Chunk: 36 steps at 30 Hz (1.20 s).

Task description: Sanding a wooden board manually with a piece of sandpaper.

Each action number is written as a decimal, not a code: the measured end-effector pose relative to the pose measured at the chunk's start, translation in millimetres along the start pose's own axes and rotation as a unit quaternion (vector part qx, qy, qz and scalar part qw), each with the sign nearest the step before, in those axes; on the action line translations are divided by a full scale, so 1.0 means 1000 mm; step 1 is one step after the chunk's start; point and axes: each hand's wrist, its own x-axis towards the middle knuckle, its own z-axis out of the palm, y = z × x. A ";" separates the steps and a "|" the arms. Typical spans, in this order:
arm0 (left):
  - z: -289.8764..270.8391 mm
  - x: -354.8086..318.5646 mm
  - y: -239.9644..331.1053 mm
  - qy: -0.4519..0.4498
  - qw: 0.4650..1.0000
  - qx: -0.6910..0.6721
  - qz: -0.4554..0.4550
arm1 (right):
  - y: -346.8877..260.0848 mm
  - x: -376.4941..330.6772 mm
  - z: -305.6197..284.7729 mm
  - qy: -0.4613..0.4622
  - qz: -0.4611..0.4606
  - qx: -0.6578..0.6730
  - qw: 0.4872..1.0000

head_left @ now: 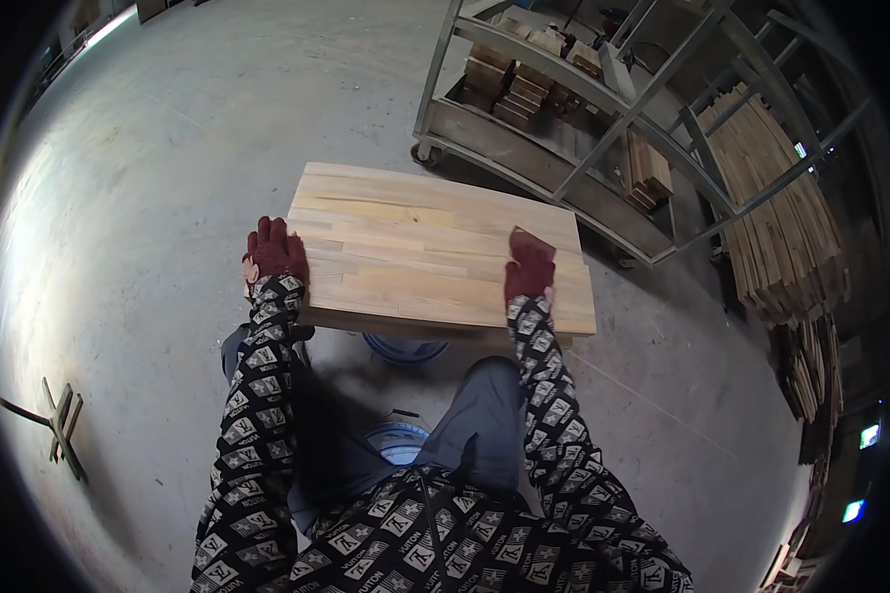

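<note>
Here's the pale wooden board point(405, 247), strips joined side by side, lying broad face up in front of the person's knees, its near edge toward the body. On its left edge we have the left hand point(277, 253) in a dark red glove, fingers loosely spread and straight, clasping nothing that shows; whether the thumb hooks the edge, I can't tell. Over to the right hand point(530, 272), gloved to match, near the board's right edge: fingers bunched together, gripping a reddish-brown sheet point(532, 240) that pokes out ahead of them. Below the near edge, a blue round object point(405, 350) peeks out. Past the far right corner, a metal cart point(514, 146) carries wood blocks point(526, 94); farther right, tall stacked planks point(776, 208). Well off to the left, a crossed-leg stand point(64, 425) on the grey floor point(168, 158).
</note>
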 end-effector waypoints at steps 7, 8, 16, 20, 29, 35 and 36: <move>-0.003 -0.001 0.003 0.022 1.000 0.015 -0.002 | 0.066 -0.022 -0.023 0.027 0.106 -0.066 0.992; -0.005 -0.002 0.004 0.008 1.000 0.019 -0.003 | 0.032 -0.027 -0.016 0.041 0.077 -0.040 0.995; -0.014 -0.003 0.008 0.012 1.000 0.000 -0.001 | -0.220 -0.070 -0.039 -0.066 -0.265 0.250 0.929; -0.013 -0.002 0.008 0.004 1.000 -0.028 0.005 | -0.147 -0.075 -0.048 -0.052 -0.246 0.215 0.944; -0.008 -0.003 0.011 0.062 0.998 -0.010 0.017 | 0.052 -0.058 -0.047 -0.035 0.078 0.028 0.996; -0.010 -0.002 0.008 0.034 0.999 -0.007 0.014 | -0.164 -0.064 -0.034 0.020 -0.148 0.178 0.973; -0.011 -0.001 0.007 0.034 0.999 -0.002 0.014 | -0.189 -0.069 -0.037 -0.021 -0.198 0.202 0.959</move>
